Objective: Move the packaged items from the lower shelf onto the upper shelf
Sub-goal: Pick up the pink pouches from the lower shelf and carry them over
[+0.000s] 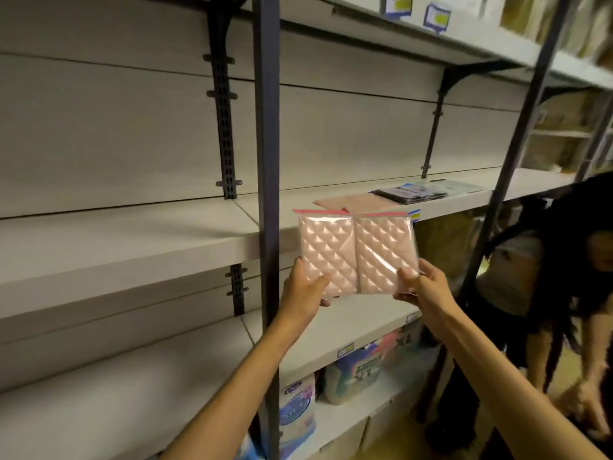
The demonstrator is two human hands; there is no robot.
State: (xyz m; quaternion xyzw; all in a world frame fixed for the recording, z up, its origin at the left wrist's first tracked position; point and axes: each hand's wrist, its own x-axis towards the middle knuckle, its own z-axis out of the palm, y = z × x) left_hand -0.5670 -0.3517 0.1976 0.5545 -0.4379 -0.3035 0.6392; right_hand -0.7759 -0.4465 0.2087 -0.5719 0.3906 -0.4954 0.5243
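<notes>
Head view: a pink padded pack (356,252) (in a clear zip bag) is held up in front of the upper shelf (132,240). Its bottom corners are pinched by the left hand (303,290) & right hand (423,285), w/ more packs (411,193) laid flat on that shelf.

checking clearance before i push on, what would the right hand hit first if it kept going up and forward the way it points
Probably the front edge of the upper shelf, with the pink pack held by the right hand arriving ahead of the hand. Depth is unclear, so it may clear the edge.
</notes>
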